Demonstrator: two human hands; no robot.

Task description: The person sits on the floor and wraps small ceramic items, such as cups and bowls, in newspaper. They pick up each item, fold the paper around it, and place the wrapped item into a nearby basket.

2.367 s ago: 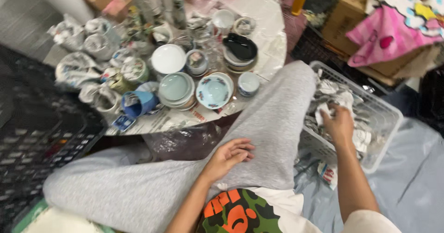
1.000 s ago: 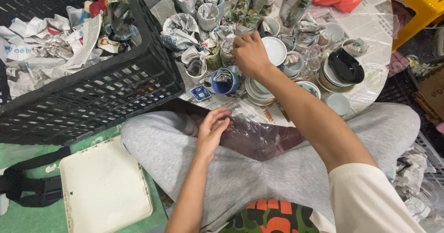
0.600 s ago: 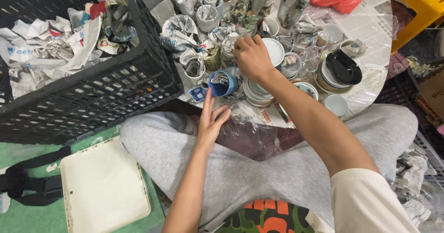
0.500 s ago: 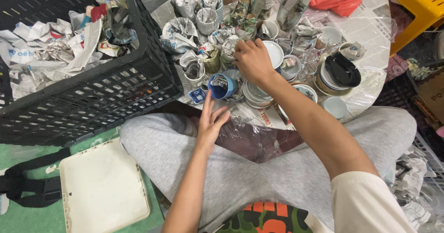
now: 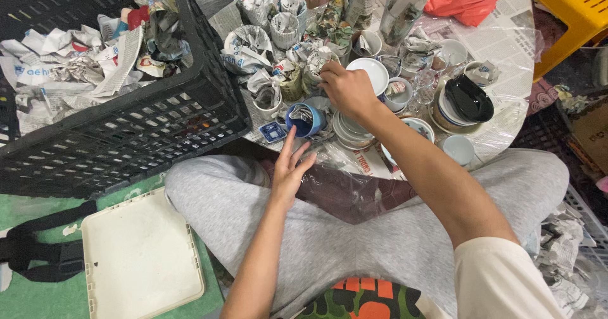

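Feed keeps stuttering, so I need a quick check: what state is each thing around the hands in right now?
right hand: reaching over the dishes, fingers on a paper-wrapped cup
left hand: open, fingers spread, holding nothing
blue mug: tipped on its side, paper stuffed inside
black crate: filled with crumpled newspaper
white bowl: upright, empty
black dish: stacked on plates

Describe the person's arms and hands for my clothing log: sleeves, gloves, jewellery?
Both hands are bare: no gloves, and no rings or watch show on the left hand or right hand. The forearms are bare too. A short cream sleeve covers the right upper arm; the left arm shows no sleeve in view.
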